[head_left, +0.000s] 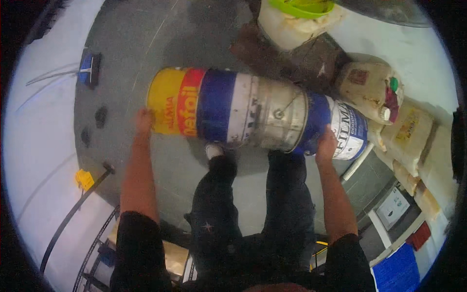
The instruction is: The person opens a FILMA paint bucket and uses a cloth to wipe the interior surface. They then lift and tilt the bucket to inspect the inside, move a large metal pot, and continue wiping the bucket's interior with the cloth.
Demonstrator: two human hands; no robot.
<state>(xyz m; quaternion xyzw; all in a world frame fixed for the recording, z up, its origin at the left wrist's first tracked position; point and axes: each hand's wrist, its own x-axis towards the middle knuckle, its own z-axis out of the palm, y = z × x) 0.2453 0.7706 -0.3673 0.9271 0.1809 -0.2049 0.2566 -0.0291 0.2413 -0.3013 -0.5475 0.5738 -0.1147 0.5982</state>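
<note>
A row of nested metal pails lies sideways across my front, above or on the floor; which one, I cannot tell. At its left end is a yellow and red pail [175, 102], with my left hand [144, 120] gripping the outer end. Beyond that come a blue and white pail [222, 106] and a bare silver pail [282, 113] with a wire handle. My right hand [325, 144] holds the blue and white end pail [348, 127] on its near side. Both hands are somewhat blurred, and the fingers are partly hidden.
Plastic jerrycans [368, 87] stand close to the pails' right end. Farther off, a white container [288, 29] carries a lime-green basin [306, 7]. A blue broom head [87, 69] leans at the left wall, near a long black pole [69, 226]. Cartons [177, 257] sit behind me.
</note>
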